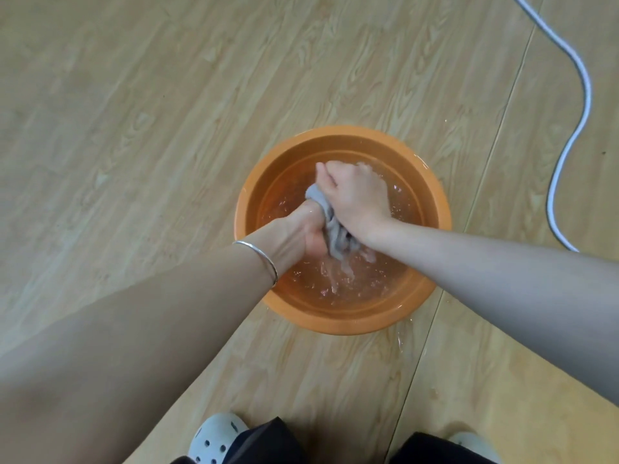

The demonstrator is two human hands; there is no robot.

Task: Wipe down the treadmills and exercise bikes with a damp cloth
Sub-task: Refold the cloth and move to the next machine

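A grey wet cloth (335, 229) is twisted into a rope above an orange basin (254, 195) of water on the floor. My left hand (303, 232) grips the cloth's near end, and a silver bangle sits on that wrist. My right hand (355, 192) grips the far end from above. Water runs from the cloth's lower end and splashes into the basin. No treadmill or exercise bike is in view.
The basin stands on a light wood-pattern floor (134, 128), with water drops around its right side. A white cable (582, 105) snakes across the floor at the right. My feet in white clogs (214, 437) stand just behind the basin.
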